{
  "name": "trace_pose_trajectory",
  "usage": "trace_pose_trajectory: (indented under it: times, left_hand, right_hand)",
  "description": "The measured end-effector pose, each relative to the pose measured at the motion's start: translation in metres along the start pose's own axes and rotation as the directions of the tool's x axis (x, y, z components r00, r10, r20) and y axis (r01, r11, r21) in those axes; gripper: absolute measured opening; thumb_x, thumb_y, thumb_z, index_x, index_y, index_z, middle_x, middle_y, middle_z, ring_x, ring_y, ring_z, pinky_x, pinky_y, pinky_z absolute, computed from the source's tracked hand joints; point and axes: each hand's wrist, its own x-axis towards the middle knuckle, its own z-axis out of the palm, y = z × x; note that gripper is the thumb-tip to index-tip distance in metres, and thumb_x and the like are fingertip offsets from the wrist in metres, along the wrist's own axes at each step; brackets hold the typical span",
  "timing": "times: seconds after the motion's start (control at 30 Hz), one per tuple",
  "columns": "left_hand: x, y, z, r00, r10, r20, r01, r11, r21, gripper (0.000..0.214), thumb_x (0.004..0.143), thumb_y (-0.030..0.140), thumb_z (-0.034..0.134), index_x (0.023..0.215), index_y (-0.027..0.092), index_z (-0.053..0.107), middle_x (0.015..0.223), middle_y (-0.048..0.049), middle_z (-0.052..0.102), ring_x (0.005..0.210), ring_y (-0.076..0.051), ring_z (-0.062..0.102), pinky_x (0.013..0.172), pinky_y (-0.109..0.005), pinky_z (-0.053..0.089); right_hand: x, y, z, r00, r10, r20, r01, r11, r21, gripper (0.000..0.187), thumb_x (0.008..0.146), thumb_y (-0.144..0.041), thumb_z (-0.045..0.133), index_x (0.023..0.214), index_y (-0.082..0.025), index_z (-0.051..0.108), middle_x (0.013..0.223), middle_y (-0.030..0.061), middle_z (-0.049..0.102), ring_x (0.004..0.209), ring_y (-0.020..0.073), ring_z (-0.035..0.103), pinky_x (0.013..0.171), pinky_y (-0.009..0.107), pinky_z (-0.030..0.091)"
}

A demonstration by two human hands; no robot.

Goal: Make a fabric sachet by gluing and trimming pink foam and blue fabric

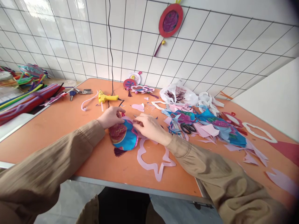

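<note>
A blue and red patterned paper ornament (123, 135) with a dark tassel lies on the orange table (70, 133). My left hand (111, 116) rests on its upper left edge, fingers curled over a pink paper piece. My right hand (149, 126) presses its fingertips together on the ornament's right edge. A pink cut-out paper frame (153, 161) lies just in front of my right wrist.
A yellow glue gun (106, 97) with its black cord lies behind my hands, keys (80, 91) to its left. Scissors (188, 127) sit in a pile of paper scraps (210, 127) on the right. Pipe cleaners (25, 98) lie far left. A plastic bag (178, 93) sits behind the scraps.
</note>
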Motion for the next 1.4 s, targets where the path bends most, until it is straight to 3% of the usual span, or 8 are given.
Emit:
trace_pose_trajectory:
  times: [0.1, 0.23, 0.4, 0.6, 0.83, 1.0, 1.1, 1.4]
  left_hand:
    - [-0.002, 0.006, 0.001, 1.0, 0.028, -0.008, -0.029, 0.983, -0.182, 0.048, 0.066, 0.022, 0.067, 0.112, 0.01, 0.063, 0.062, 0.0041, 0.056, 0.056, -0.012, 0.055, 0.053, -0.023, 0.043]
    - [-0.005, 0.014, 0.001, 0.996, 0.071, -0.045, -0.084, 0.868, -0.49, 0.051, 0.061, 0.019, 0.073, 0.109, 0.008, 0.064, 0.061, 0.0059, 0.053, 0.055, -0.009, 0.05, 0.054, -0.023, 0.039]
    - [-0.008, 0.018, 0.001, 0.994, 0.074, -0.077, -0.106, 0.758, -0.643, 0.054, 0.059, 0.014, 0.075, 0.111, 0.009, 0.063, 0.065, 0.0048, 0.056, 0.059, -0.01, 0.054, 0.059, -0.025, 0.042]
    - [-0.01, 0.022, 0.001, 0.991, 0.113, -0.07, -0.13, 0.725, -0.677, 0.054, 0.061, 0.014, 0.075, 0.113, 0.009, 0.062, 0.065, 0.0047, 0.057, 0.061, -0.011, 0.055, 0.062, -0.027, 0.044]
    - [-0.011, 0.024, 0.002, 0.99, 0.139, -0.032, -0.124, 0.735, -0.666, 0.053, 0.063, 0.016, 0.075, 0.114, 0.01, 0.063, 0.066, 0.0035, 0.058, 0.061, -0.011, 0.055, 0.059, -0.027, 0.044]
    - [-0.01, 0.023, 0.002, 0.992, 0.119, -0.043, -0.117, 0.733, -0.67, 0.053, 0.061, 0.014, 0.074, 0.113, 0.009, 0.063, 0.064, 0.0046, 0.057, 0.059, -0.01, 0.053, 0.057, -0.026, 0.043]
    - [-0.009, 0.022, 0.002, 0.993, 0.103, -0.053, -0.111, 0.719, -0.686, 0.053, 0.06, 0.013, 0.074, 0.112, 0.008, 0.064, 0.064, 0.0043, 0.059, 0.059, -0.01, 0.054, 0.061, -0.027, 0.045]
    - [-0.008, 0.018, 0.003, 0.994, 0.108, -0.017, -0.087, 0.689, -0.719, 0.051, 0.058, 0.014, 0.076, 0.107, 0.01, 0.065, 0.064, 0.0042, 0.058, 0.061, -0.011, 0.054, 0.06, -0.027, 0.043]
  right_hand:
    - [0.001, -0.001, -0.001, 0.997, -0.012, -0.082, 0.025, 0.988, 0.153, 0.015, 0.084, -0.02, 0.064, 0.097, -0.015, 0.07, 0.086, 0.0048, 0.066, 0.072, 0.0148, 0.06, 0.068, 0.028, 0.044]
    - [0.002, 0.001, -0.001, 0.99, 0.033, -0.135, 0.012, 0.947, 0.32, 0.026, 0.074, -0.014, 0.07, 0.099, -0.017, 0.064, 0.081, 0.002, 0.067, 0.069, 0.0148, 0.061, 0.066, 0.029, 0.047]
    - [0.003, 0.003, -0.003, 0.981, 0.084, -0.173, 0.011, 0.875, 0.484, 0.028, 0.071, -0.011, 0.065, 0.097, -0.019, 0.055, 0.067, -0.0045, 0.057, 0.061, 0.013, 0.056, 0.061, 0.027, 0.045]
    - [0.006, 0.004, -0.012, 0.975, 0.029, -0.22, 0.082, 0.875, 0.477, 0.012, 0.074, -0.015, 0.059, 0.085, -0.017, 0.059, 0.068, -0.0021, 0.058, 0.059, 0.0117, 0.054, 0.057, 0.025, 0.043]
    - [0.001, -0.004, -0.026, 0.952, -0.071, -0.298, 0.146, 0.96, 0.237, 0.01, 0.08, -0.013, 0.052, 0.074, -0.018, 0.058, 0.076, 0.0017, 0.065, 0.068, 0.0143, 0.057, 0.067, 0.027, 0.044]
    - [0.002, -0.003, -0.026, 0.97, -0.038, -0.239, 0.121, 0.931, 0.344, 0.004, 0.077, -0.019, 0.059, 0.081, -0.018, 0.059, 0.072, 0.0, 0.063, 0.064, 0.014, 0.057, 0.064, 0.028, 0.045]
    - [0.003, -0.001, -0.029, 0.982, -0.009, -0.186, 0.07, 0.944, 0.322, 0.004, 0.072, -0.014, 0.061, 0.074, -0.017, 0.059, 0.065, -0.0016, 0.06, 0.06, 0.013, 0.054, 0.063, 0.028, 0.043]
    - [0.006, 0.001, -0.028, 0.982, 0.006, -0.191, 0.073, 0.912, 0.405, 0.006, 0.074, -0.018, 0.059, 0.069, -0.017, 0.058, 0.064, -0.0013, 0.059, 0.061, 0.0129, 0.053, 0.063, 0.027, 0.043]
